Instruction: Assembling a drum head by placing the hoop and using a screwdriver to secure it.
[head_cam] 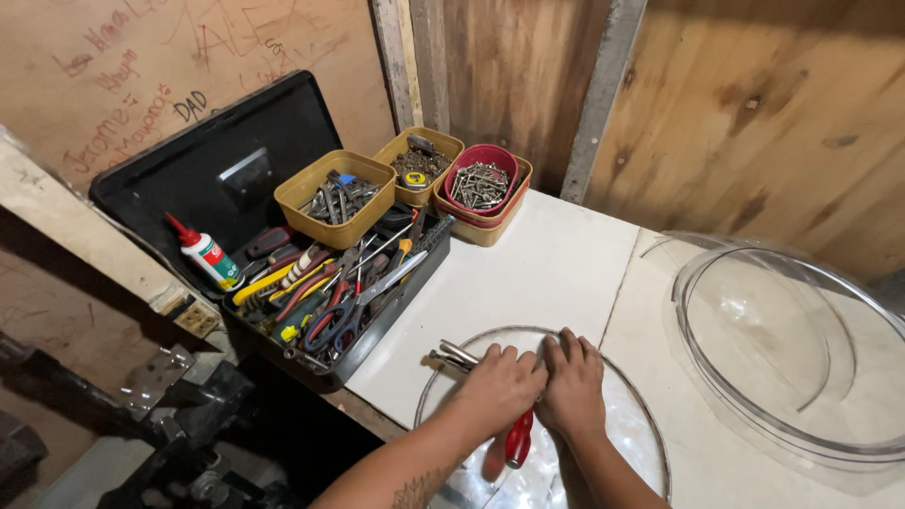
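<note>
Here, the left hand (500, 385) clamps red-handled pliers (516, 441) against a round clear disc (632, 443), fingers curled over them; the right hand (572, 385) presses flat just beside.

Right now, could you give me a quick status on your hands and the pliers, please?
Left hand gripping red-handled pliers. Right hand pressed flat on clear round disc. Open toolbox close left, nothing in the way.

Open black toolbox (283, 311) at left on the counter (547, 273), crammed with scissors (344, 316), screwdrivers, pliers. Glue bottle (209, 256), red cap, lies by the raised lid. Two mustard tubs (335, 196) of metal bits; red bowl (483, 179) of screws. Clear round dome (801, 358) at right. Plywood wall (754, 113) behind.
</note>
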